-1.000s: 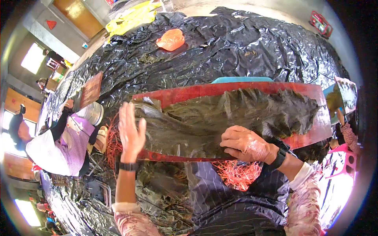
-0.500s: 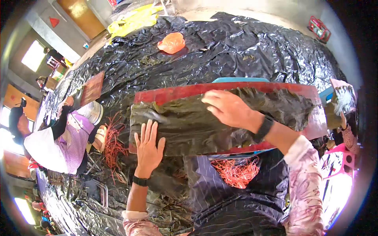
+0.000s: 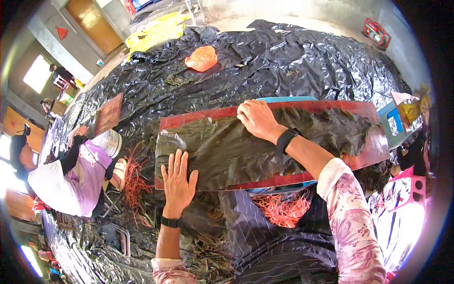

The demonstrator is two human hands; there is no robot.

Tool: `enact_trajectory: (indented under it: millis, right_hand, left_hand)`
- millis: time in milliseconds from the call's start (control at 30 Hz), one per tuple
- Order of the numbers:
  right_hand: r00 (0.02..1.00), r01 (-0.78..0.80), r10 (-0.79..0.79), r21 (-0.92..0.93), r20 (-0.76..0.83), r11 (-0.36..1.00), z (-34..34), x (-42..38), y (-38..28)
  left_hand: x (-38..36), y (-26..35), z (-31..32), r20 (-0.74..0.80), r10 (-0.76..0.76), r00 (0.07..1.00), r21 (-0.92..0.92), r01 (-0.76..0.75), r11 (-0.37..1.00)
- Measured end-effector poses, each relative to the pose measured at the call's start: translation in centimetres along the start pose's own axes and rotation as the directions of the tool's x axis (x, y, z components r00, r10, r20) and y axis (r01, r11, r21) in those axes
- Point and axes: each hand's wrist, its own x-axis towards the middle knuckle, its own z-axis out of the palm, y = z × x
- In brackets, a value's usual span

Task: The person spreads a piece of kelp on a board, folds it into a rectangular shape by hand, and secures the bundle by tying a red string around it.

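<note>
A wide, wrinkled dark brown-green sheet of kelp (image 3: 222, 151) lies spread along a long red board (image 3: 198, 117) in front of me. My left hand (image 3: 178, 182) rests flat on the kelp's lower left part, fingers stretched out and slightly apart. At the far edge of the sheet, left of the board's middle, my right hand (image 3: 259, 121) has its fingers curled down and closed on the kelp; the fingertips are partly hidden. A shiny wet patch shows near the sheet's left end.
Orange strings (image 3: 286, 208) lie in my lap, with another bundle (image 3: 135, 184) at the left. A light blue stool (image 3: 396, 124) stands right. Seated at left, a person (image 3: 71, 177) has a board (image 3: 109, 113). An orange bag (image 3: 201, 58) sits on black plastic sheeting (image 3: 283, 57).
My right hand has moved left and slightly up to the far edge of the kelp, its fingers now curled in. My left hand stays at the left end. The view has shifted slightly.
</note>
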Motion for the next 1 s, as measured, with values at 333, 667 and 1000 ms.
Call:
enact_trajectory:
  millis: [333,667,1000]
  right_hand:
    - [0.974,0.194,-0.176,-0.122,0.141,0.973,-3.8,-12.9,-0.7]
    - [0.948,-0.271,0.310,-0.331,0.070,0.904,-15.3,-25.0,11.9]
    - [0.899,-0.397,0.233,-0.467,-0.371,0.790,-18.8,-27.2,13.5]
  left_hand:
    - [2.6,6.2,0.6,0.089,0.094,0.992,-0.007,-0.094,0.996]
    - [3.0,5.4,1.3,0.125,0.071,0.990,0.002,-0.071,0.997]
    - [2.9,5.4,1.7,0.132,0.053,0.990,0.033,-0.058,0.998]
